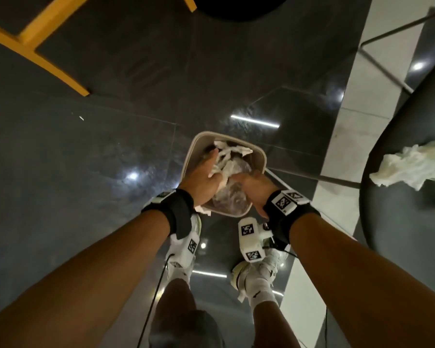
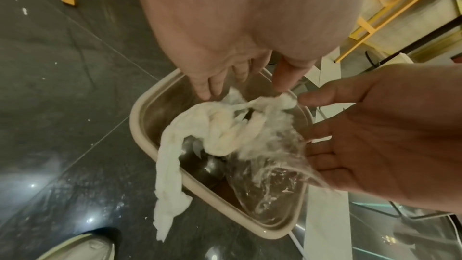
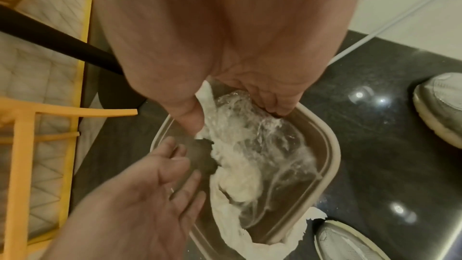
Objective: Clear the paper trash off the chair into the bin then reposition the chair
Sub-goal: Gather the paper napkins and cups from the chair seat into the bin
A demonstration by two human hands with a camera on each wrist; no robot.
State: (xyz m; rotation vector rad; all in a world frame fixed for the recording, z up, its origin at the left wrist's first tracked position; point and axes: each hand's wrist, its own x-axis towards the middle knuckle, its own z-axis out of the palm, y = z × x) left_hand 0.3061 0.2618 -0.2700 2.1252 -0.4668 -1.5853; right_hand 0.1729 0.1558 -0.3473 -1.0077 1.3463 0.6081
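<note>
A beige square bin (image 1: pixel 191 156) stands on the dark floor in front of my feet. Both hands hover over it, palms facing each other, fingers straight. Between my left hand (image 1: pixel 212 167) and right hand (image 1: pixel 244 177), crumpled white paper (image 1: pixel 224 156) and clear plastic film drop into the bin. In the left wrist view a strip of the paper (image 2: pixel 170 175) hangs over the bin rim (image 2: pixel 140 126), and the right hand (image 2: pixel 307 126) is spread beside it. Another paper wad (image 1: pixel 417 164) lies on the black chair seat (image 1: pixel 392 222) at right.
Yellow wooden chair legs (image 1: pixel 35 46) cross the far left. A second dark seat (image 1: pixel 236 6) is at the top edge. Thin metal chair legs (image 1: pixel 387 64) stand on a pale floor strip (image 1: pixel 362 109). My white shoes (image 1: pixel 256 270) are right behind the bin.
</note>
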